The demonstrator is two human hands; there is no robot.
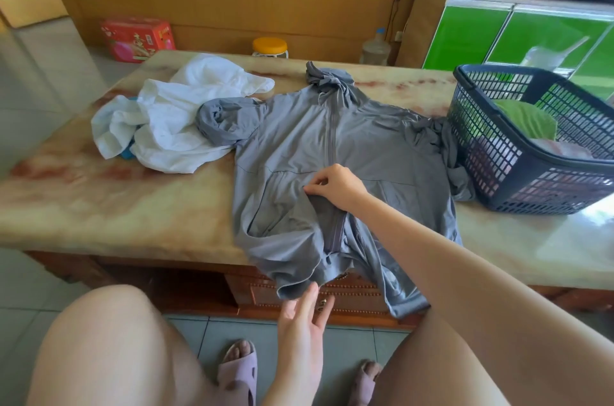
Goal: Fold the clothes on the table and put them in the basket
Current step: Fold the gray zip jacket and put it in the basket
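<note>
White clothes (pixel 172 119) lie crumpled left of the grey jacket (pixel 332 146), spread zip-up on the table (pixel 99 206). Left hand (pixel 304 316) (fingers straight, slightly apart) meets its hanging hem; right hand (pixel 335 186) pinches its front fabric. The basket (pixel 491 153) sits just right.

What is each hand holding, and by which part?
The right hand pinches the jacket at its front edge by the zipper. The left hand, open by the hem, holds nothing.
</note>
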